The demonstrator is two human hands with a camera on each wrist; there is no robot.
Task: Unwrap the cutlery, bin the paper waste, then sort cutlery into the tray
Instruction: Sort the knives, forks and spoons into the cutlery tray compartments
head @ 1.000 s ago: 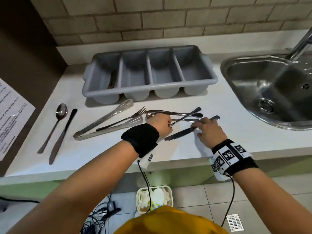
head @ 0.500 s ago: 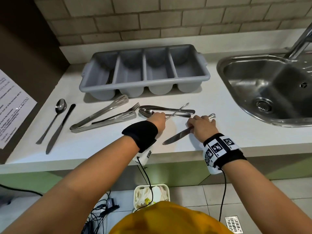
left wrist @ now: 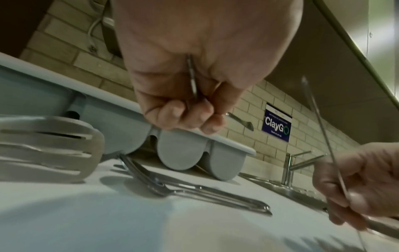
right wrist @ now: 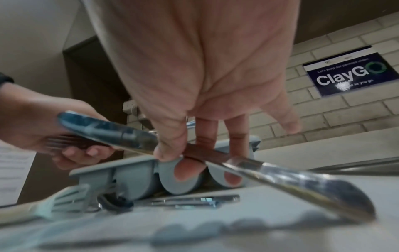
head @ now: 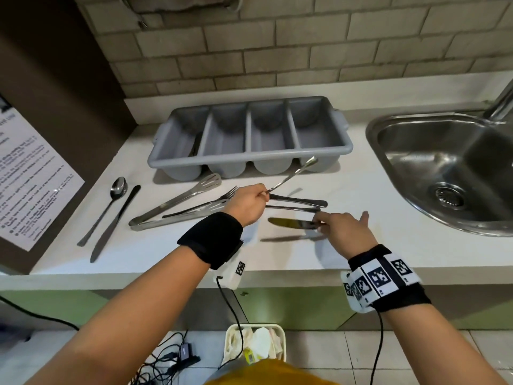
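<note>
Now left hand (head: 248, 203) grips fork (head: 292, 173); right hand (head: 345, 230) pinches knife (head: 288, 223).

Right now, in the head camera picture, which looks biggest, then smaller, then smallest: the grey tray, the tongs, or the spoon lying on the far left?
1. Grey tray, clearly the biggest.
2. Tongs, long but thin.
3. Spoon, the smallest, somewhat shorter than the tongs.

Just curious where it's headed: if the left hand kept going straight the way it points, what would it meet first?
Probably the grey tray. The left hand points away from the person, its utensil angled up toward the tray's front rim. The depth between them is unclear.
</note>
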